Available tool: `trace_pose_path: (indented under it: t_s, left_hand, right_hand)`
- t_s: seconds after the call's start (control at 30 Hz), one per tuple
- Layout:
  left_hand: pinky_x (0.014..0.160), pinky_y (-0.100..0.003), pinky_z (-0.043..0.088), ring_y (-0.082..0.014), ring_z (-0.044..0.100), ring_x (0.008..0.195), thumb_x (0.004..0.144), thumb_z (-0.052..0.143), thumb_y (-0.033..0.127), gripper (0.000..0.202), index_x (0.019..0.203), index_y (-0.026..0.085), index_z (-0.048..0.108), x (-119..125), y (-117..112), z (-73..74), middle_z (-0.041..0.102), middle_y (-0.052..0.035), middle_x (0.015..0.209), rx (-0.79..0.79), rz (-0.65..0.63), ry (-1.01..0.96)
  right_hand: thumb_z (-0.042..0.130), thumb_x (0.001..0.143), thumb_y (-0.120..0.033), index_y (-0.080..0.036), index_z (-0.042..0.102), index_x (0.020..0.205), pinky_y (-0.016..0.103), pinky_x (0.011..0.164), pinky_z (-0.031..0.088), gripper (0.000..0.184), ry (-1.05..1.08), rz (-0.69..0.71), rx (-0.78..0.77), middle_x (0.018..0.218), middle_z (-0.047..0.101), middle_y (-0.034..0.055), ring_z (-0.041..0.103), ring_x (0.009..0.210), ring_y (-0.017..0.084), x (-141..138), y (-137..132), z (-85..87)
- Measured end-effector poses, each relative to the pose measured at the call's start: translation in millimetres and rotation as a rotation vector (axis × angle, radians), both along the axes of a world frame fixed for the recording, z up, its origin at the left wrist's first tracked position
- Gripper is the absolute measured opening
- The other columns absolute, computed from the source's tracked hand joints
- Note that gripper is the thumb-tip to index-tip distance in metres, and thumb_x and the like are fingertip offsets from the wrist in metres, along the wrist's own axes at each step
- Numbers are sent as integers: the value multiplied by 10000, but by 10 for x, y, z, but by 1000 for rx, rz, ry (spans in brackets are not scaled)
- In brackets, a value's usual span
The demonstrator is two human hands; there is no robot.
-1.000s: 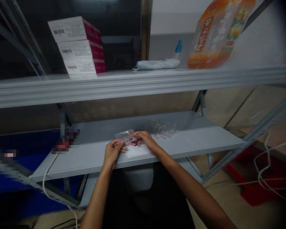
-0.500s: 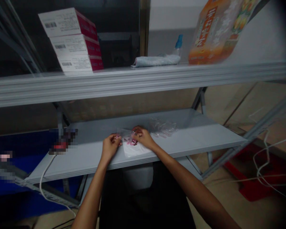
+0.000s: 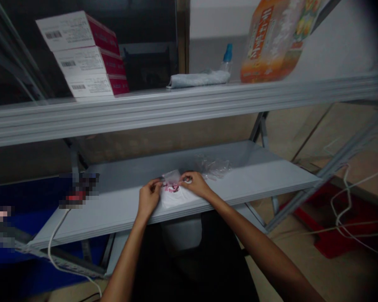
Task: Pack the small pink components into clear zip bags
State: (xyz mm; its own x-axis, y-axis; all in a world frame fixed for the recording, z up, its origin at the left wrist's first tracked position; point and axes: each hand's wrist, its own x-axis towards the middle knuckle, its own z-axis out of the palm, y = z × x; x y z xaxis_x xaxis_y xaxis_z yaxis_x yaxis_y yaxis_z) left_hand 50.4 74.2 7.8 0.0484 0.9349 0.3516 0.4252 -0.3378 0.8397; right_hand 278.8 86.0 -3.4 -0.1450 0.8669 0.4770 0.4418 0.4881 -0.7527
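On the lower grey shelf lies a flat white packet (image 3: 174,200) with small pink and dark red pieces or print (image 3: 171,188) along its upper part. A clear plastic bag (image 3: 171,176) covers its far end, and whether the two are one thing I cannot tell. My left hand (image 3: 149,195) is closed in a pinch at the bag's left edge. Opposite it, my right hand (image 3: 195,183) pinches the right edge between thumb and forefinger. Several crumpled clear plastic bags (image 3: 216,166) lie just beyond my right hand.
On the upper shelf (image 3: 151,105) stand stacked white-and-red boxes (image 3: 82,63), a folded cloth (image 3: 198,79), a blue-capped bottle (image 3: 227,58) and an orange package (image 3: 267,46). A white cable (image 3: 55,235) hangs from a blurred-out object (image 3: 78,193) at the left end of the lower shelf.
My hands have drawn slightly closer to each other. The clear plastic has shifted and now lies folded between my fingers over the pink pieces. The view has turned slightly.
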Motion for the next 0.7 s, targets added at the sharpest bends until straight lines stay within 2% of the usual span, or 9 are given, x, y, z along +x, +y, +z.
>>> trace_pose_path:
  t_s: [0.1, 0.2, 0.47, 0.7]
  left_hand:
    - [897, -385, 506, -249, 683, 963, 852, 585, 263, 265, 1047, 171, 738, 68, -85, -5, 736, -126, 1089, 56, 21, 125]
    - [921, -418, 490, -264, 661, 970, 831, 605, 229, 259, 1041, 183, 751, 128, -133, 15, 735, -128, 1055, 126, 45, 193]
    - [968, -441, 483, -257, 660, 1003, 770, 621, 144, 283, 1017, 185, 750, 215, -110, 2, 731, -121, 1047, 84, 7, 51]
    - [967, -448, 485, -256, 654, 1034, 806, 597, 158, 286, 1065, 179, 716, 194, -119, 32, 727, -121, 1069, 106, -6, 118]
  right_hand:
    - [708, 756, -254, -166, 747, 760, 258, 678, 440, 97, -17, 6, 13, 756, 735, 45, 642, 706, 177, 15, 4, -18]
    - [705, 768, -285, -170, 743, 728, 261, 659, 434, 127, -13, 24, 29, 721, 725, 39, 640, 685, 181, 23, 16, -48]
    - [724, 753, -349, -171, 730, 700, 267, 651, 427, 186, 30, 53, 51, 711, 716, 37, 619, 670, 183, 45, 53, -96]
    - [722, 751, -373, -162, 719, 696, 254, 635, 425, 218, 115, 43, 10, 693, 694, 29, 607, 661, 169, 42, 56, -123]
